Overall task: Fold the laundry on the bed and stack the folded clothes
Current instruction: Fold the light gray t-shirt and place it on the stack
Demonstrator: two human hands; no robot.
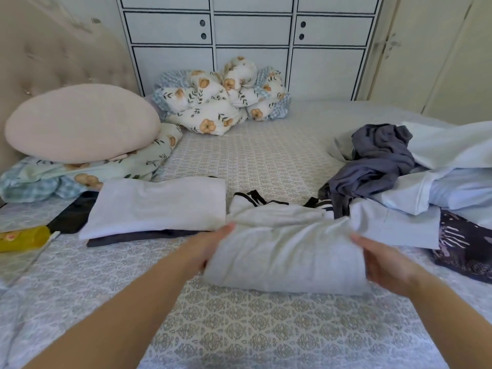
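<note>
Two bare forearms reach in from the bottom edge toward a folded white cotton garment [285,259] lying on the grey-patterned bed sheet [239,328] in the near middle of the bed. Holding its left end, the left hand [210,249] has its fingers tucked under or behind the cloth and hidden, with motion blur on top, so how far they curl I cannot tell. At the other end, the right hand [383,265] clasps the cloth, thumb on top and fingers out of sight beneath. Just left lies a folded white cloth stack [157,206] over a dark item, mostly covered. To the right sits a loose heap of unfolded laundry [399,166], grey and pale blue, cut off by the frame edge. A yellow object [24,238] at far left is too blurred to identify. Farther back lie a round pink cushion [80,123] and a bunched floral quilt [226,99], before a white panelled wardrobe [250,35].
</note>
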